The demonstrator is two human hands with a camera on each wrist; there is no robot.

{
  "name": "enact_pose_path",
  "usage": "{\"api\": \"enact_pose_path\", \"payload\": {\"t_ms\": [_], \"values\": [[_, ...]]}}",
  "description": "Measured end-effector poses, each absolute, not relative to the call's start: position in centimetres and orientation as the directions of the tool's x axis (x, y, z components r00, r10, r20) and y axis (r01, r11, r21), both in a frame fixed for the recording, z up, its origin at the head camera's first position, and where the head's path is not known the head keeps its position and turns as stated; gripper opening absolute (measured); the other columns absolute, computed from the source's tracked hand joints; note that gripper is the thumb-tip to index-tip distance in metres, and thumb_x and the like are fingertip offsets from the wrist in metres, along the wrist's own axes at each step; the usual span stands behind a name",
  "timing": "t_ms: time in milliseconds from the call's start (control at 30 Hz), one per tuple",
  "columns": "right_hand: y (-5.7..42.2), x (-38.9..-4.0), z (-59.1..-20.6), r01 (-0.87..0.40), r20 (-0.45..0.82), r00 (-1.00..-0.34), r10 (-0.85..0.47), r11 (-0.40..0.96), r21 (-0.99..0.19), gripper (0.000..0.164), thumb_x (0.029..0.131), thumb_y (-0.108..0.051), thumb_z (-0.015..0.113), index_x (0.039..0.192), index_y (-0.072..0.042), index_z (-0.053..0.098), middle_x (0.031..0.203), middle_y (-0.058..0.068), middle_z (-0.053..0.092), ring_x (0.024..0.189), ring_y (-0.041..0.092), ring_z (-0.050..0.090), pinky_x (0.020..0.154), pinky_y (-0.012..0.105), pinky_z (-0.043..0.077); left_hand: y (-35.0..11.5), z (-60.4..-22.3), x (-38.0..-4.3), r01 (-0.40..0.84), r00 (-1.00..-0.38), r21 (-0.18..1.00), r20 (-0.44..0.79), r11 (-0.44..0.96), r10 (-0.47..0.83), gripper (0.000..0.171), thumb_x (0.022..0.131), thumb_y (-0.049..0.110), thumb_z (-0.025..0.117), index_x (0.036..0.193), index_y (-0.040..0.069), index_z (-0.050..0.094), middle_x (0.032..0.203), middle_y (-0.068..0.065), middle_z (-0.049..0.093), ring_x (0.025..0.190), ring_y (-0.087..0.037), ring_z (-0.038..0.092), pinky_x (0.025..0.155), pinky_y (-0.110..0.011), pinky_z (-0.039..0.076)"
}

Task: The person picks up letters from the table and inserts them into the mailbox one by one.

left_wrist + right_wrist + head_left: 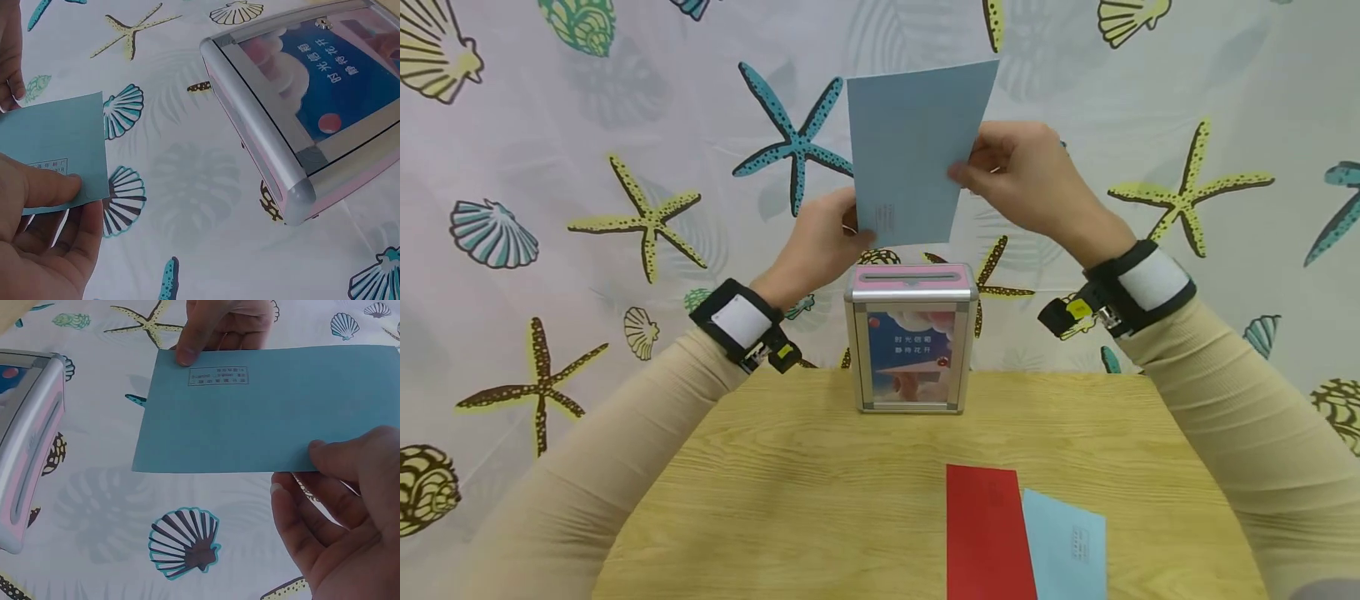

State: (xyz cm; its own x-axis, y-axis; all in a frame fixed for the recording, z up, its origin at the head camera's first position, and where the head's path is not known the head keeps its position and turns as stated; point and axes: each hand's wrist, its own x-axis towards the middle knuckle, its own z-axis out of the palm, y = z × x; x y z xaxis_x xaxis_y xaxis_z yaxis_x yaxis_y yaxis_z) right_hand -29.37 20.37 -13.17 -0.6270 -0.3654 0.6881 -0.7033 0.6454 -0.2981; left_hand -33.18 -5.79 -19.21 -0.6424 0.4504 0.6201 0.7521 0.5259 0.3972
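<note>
Blue envelope [917, 154] is sitting upper centre of the head frame, hanging on end just above the box [912, 337], not touching it. Left hand [820, 242] is pinching the lower left corner, thumb on the printed side; the left wrist view shows the thumb [47, 187] lying over the envelope corner [56, 159], fingers curled behind. Right hand [1026, 187] is pinching the right edge mid-height, thumb in front and fingers behind, as the right wrist view shows [340, 506]. Two grips on opposite edges are keeping the paper flat and taut, likely so the lower edge can line up with the slot [910, 276] in the pink top of the box. Envelope is tilting slightly, lower edge not yet at the slot.

Box is standing upright at the far edge of the wooden table [820, 475], centre frame, picture panel facing the camera. Red envelope [988, 529] and a second blue envelope [1067, 546] are lying flat lower right, side by side and apparently overlapping, well apart from both hands. Seashell-print cloth [550, 208] is filling the background.
</note>
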Motion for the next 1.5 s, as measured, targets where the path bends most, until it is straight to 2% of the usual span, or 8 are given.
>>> {"api": "enact_pose_path", "payload": {"t_ms": [133, 300, 533, 600, 767, 1033, 1300, 1500], "values": [[20.5, -29.8, -12.2, -0.701, 0.704, -0.621, -0.346, 0.647, -0.301, 0.013, 0.101, -0.011, 0.065, 0.104, -0.002, 0.074, 0.096, 0.015, 0.077, 0.076, -0.006, 0.064, 0.074, 0.017, 0.048, -5.6, -18.8, -34.5, 0.729, -0.665, 0.401, 0.606, 0.554, 0.437, 0.039, 0.094, -0.004, 0.066, 0.132, 0.000, 0.063, 0.124, -0.019, 0.072, 0.102, -0.030, 0.075, 0.093, -0.040, 0.061], [20.3, -30.4, -11.7, -0.691, 0.687, -0.649, -0.327, 0.631, -0.353, 0.016, 0.101, -0.011, 0.064, 0.109, 0.000, 0.073, 0.099, 0.015, 0.075, 0.078, -0.002, 0.065, 0.077, 0.016, 0.051, -5.6, -19.8, -36.4, 0.724, -0.671, 0.406, 0.603, 0.558, 0.431, 0.036, 0.092, -0.006, 0.067, 0.127, -0.001, 0.066, 0.122, -0.020, 0.073, 0.098, -0.032, 0.075, 0.089, -0.042, 0.061], [20.0, -31.7, -12.9, -0.684, 0.623, -0.697, -0.355, 0.592, -0.427, 0.016, 0.101, -0.010, 0.063, 0.109, 0.000, 0.072, 0.103, 0.018, 0.075, 0.080, -0.003, 0.068, 0.078, 0.016, 0.055, -5.3, -21.4, -38.3, 0.710, -0.693, 0.428, 0.565, 0.560, 0.447, 0.041, 0.087, -0.008, 0.067, 0.128, -0.003, 0.064, 0.128, -0.024, 0.069, 0.107, -0.036, 0.073, 0.085, -0.047, 0.060], [20.0, -32.0, -13.3, -0.676, 0.611, -0.705, -0.360, 0.601, -0.425, 0.016, 0.101, -0.012, 0.064, 0.108, 0.000, 0.072, 0.103, 0.017, 0.075, 0.080, -0.003, 0.068, 0.079, 0.016, 0.054, -5.1, -21.7, -38.7, 0.709, -0.696, 0.435, 0.559, 0.555, 0.451, 0.043, 0.086, -0.009, 0.067, 0.128, -0.004, 0.064, 0.128, -0.025, 0.069, 0.109, -0.037, 0.072, 0.087, -0.048, 0.060], [20.0, -32.8, -14.1, -0.655, 0.591, -0.720, -0.363, 0.637, -0.407, 0.015, 0.101, -0.018, 0.065, 0.103, -0.004, 0.072, 0.099, 0.013, 0.075, 0.080, 0.005, 0.068, 0.077, 0.021, 0.051, -4.8, -22.2, -39.6, 0.694, -0.713, 0.445, 0.530, 0.565, 0.459, 0.047, 0.085, -0.010, 0.067, 0.132, -0.005, 0.062, 0.131, -0.026, 0.067, 0.116, -0.038, 0.070, 0.093, -0.049, 0.059], [20.1, -34.1, -15.3, -0.643, 0.562, -0.726, -0.395, 0.679, -0.353, 0.015, 0.101, -0.017, 0.063, 0.098, -0.004, 0.071, 0.096, 0.011, 0.075, 0.083, 0.016, 0.070, 0.076, 0.027, 0.049, -4.4, -23.3, -40.4, 0.622, -0.780, 0.489, 0.454, 0.611, 0.431, 0.057, 0.088, -0.009, 0.067, 0.143, -0.004, 0.055, 0.143, -0.025, 0.059, 0.132, -0.040, 0.060, 0.108, -0.050, 0.051], [20.3, -34.6, -16.1, -0.626, 0.549, -0.741, -0.387, 0.694, -0.356, 0.017, 0.101, -0.018, 0.063, 0.092, -0.005, 0.069, 0.091, 0.012, 0.074, 0.081, 0.020, 0.070, 0.077, 0.031, 0.049, -3.8, -24.5, -41.1, 0.597, -0.800, 0.511, 0.427, 0.618, 0.420, 0.054, 0.089, -0.010, 0.065, 0.142, -0.004, 0.056, 0.141, -0.025, 0.061, 0.131, -0.039, 0.061, 0.108, -0.050, 0.051], [20.8, -34.9, -16.4, -0.597, 0.523, -0.763, -0.380, 0.723, -0.347, 0.017, 0.102, -0.019, 0.063, 0.094, -0.005, 0.070, 0.093, 0.012, 0.076, 0.084, 0.021, 0.072, 0.074, 0.030, 0.050, -3.5, -25.0, -41.3, 0.603, -0.796, 0.493, 0.423, 0.627, 0.434, 0.052, 0.088, -0.010, 0.064, 0.139, -0.005, 0.058, 0.137, -0.025, 0.064, 0.126, -0.038, 0.065, 0.104, -0.049, 0.054]]}}
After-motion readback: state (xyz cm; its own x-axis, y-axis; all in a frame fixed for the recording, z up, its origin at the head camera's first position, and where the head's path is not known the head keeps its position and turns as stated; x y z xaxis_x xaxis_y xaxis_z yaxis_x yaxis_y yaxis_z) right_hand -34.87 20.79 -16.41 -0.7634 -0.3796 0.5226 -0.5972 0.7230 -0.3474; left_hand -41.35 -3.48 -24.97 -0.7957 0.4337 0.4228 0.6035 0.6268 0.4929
